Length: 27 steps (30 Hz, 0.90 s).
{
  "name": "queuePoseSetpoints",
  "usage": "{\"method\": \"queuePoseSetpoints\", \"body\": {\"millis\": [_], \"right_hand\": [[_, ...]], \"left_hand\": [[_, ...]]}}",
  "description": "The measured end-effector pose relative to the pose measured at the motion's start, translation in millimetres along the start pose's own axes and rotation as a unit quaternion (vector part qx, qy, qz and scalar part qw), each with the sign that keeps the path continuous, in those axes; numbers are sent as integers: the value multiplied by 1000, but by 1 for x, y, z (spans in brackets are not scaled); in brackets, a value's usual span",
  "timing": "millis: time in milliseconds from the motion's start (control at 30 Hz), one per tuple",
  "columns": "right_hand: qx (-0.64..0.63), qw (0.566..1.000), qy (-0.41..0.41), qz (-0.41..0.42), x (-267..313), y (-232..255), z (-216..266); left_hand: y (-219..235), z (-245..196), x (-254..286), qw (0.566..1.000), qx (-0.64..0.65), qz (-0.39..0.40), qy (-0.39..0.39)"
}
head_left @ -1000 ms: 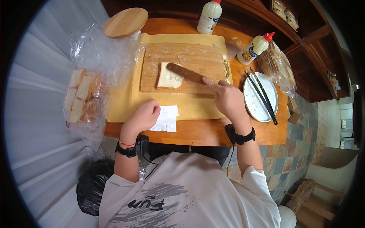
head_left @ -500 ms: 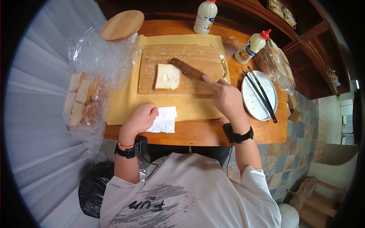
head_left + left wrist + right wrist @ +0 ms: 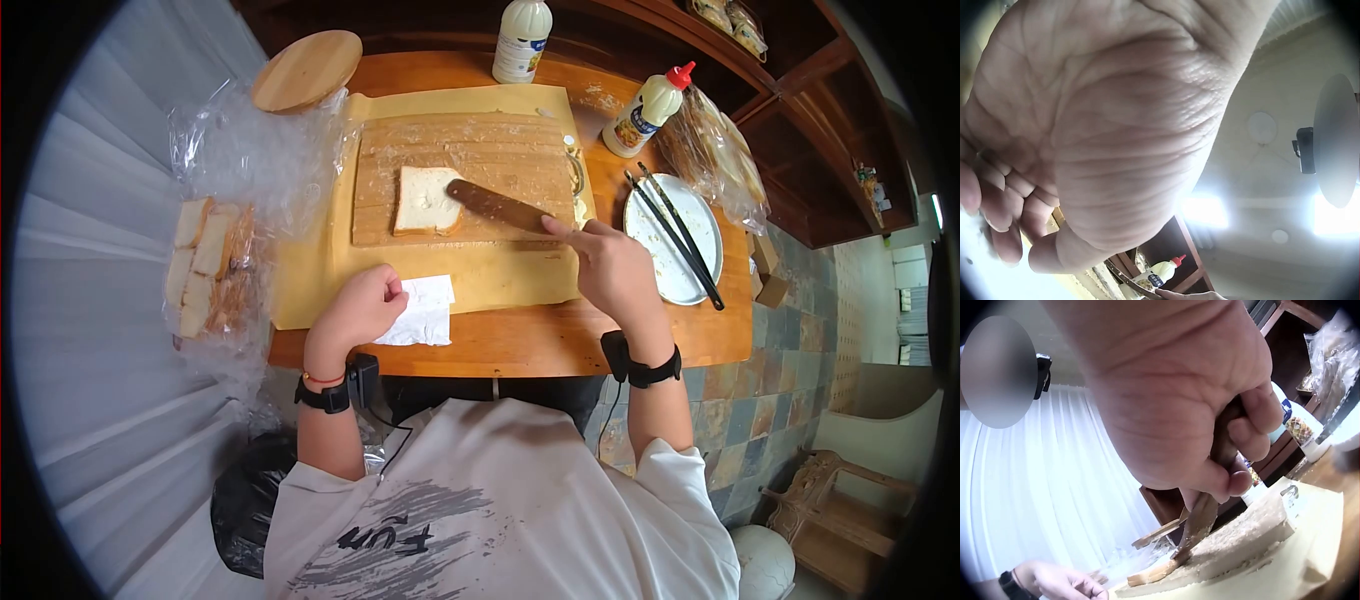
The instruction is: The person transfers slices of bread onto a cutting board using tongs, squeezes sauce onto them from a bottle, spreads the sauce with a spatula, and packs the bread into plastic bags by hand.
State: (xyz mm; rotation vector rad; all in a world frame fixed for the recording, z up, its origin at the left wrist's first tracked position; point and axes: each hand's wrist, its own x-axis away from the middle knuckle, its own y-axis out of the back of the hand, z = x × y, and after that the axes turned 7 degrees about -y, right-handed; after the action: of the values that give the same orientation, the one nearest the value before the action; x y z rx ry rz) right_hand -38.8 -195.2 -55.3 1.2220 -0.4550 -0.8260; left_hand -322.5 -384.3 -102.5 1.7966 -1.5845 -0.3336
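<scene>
My right hand (image 3: 622, 268) grips a long, round-tipped flat knife (image 3: 500, 208), with the index finger stretched along it. The handle lies inside curled fingers in the right wrist view. The tip of the blade overlaps the right edge of a white bread slice (image 3: 425, 205). That slice lies flat on a wooden cutting board (image 3: 510, 150) scattered with crumbs. My left hand (image 3: 358, 305), its fingers loosely curled, rests at the near edge beside a white paper napkin (image 3: 425, 320). Nothing shows between its fingers in the left wrist view.
Brown paper (image 3: 500, 285) spreads under the board. To the right stand a white plate (image 3: 700, 215) with black tongs (image 3: 680, 235) across it and a squeeze bottle (image 3: 645, 115). Stacked bread (image 3: 205, 260) lies in plastic at the left, near a round wooden board (image 3: 307, 70).
The blade tip went from the slice's upper right corner to just off it, then came back over its right edge. The left hand stayed by the napkin while its fingers loosened slightly.
</scene>
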Motion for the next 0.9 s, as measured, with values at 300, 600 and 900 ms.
{"method": "queuePoseSetpoints", "body": {"millis": [300, 600, 900], "right_hand": [[-76, 990, 101, 56, 6, -12, 24], [-32, 999, -5, 11, 12, 2, -9], [-75, 995, 69, 13, 6, -24, 14]], "left_hand": [[0, 2, 0, 1000, 4, -5, -3], [0, 3, -3, 1000, -3, -18, -5], [2, -5, -4, 1000, 12, -7, 26]]}}
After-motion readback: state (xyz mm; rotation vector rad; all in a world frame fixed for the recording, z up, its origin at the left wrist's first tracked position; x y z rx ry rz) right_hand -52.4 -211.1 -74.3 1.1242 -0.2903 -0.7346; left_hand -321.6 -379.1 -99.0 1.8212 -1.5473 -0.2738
